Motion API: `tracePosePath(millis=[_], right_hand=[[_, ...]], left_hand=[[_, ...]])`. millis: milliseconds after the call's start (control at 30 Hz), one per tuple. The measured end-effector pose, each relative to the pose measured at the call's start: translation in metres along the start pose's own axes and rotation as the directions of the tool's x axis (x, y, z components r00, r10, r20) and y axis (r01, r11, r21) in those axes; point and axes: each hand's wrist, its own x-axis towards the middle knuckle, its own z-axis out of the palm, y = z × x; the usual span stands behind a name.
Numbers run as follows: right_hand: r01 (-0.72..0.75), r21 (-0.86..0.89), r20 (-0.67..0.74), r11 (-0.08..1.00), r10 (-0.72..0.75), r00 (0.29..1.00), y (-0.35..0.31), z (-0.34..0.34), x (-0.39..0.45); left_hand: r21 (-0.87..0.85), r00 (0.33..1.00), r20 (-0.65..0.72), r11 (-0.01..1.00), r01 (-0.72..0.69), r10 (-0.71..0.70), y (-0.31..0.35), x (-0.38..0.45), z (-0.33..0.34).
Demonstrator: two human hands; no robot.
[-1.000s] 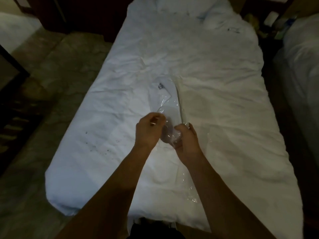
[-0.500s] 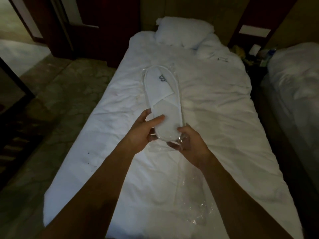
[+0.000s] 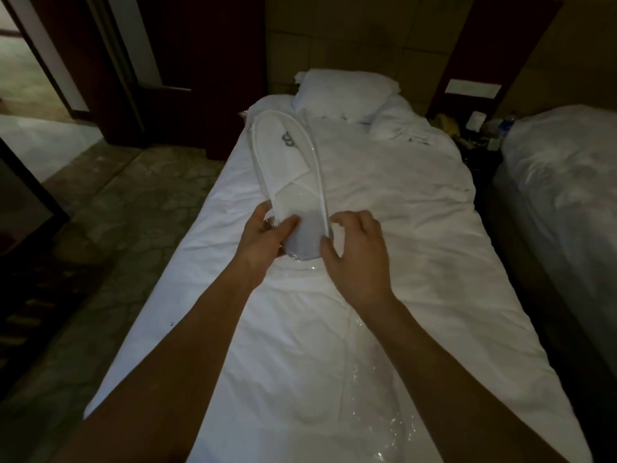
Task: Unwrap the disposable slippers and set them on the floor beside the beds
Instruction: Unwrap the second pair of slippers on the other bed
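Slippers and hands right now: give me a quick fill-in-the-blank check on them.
1. The slippers are still inside clear ____.
2. The ____ hand has its grip on the pack's near end; the other hand sits open beside it.
3. The pack is held above the ____.
4. An empty wrapper lies near the bed's ____ end.

Missing: plastic; left; bed; foot

1. Both forearms are bare from the bottom edge of the view up to the wrists, with no sleeve showing
2. The left hand (image 3: 263, 240) carries no ring, glove or band (as far as the dim light lets one tell)
3. The right hand (image 3: 359, 252) is likewise bare, and its wrist carries no watch or strap
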Motion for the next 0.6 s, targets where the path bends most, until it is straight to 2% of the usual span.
tracePosePath(millis=[67,133,200,300,433,600], right_hand=[[0.155,-0.01,0.057,0.988,-0.154,0.986,-0.017,-0.003,-0.001],[0.249,-0.022,0.133,0.968,-0.244,0.961,-0.025,0.0,-0.005],[0.299,-0.061,0.173,0.952,-0.285,0.943,-0.026,0.006,-0.011],[0.302,-0.146,0.224,0.942,-0.266,0.938,-0.025,0.015,-0.023],[0.275,-0.24,0.168,0.931,-0.239,0.956,-0.025,0.023,-0.029],[0.341,-0.204,0.091,0.918,-0.329,0.94,-0.022,0.026,-0.022]], left_hand=[[-0.001,0.999,0.011,0.999,-0.035,0.035,0.006,0.001,0.003],[0.008,0.998,0.026,0.998,-0.062,0.062,0.011,0.001,0.004],[0.031,0.996,0.032,0.996,-0.086,0.085,0.015,0.0,0.005],[0.076,0.992,0.03,0.989,-0.123,0.121,0.02,-0.004,0.004],[0.098,0.989,0.012,0.984,-0.151,0.151,0.02,-0.009,0.003],[0.101,0.989,-0.004,0.984,-0.147,0.148,0.028,-0.009,0.002]])
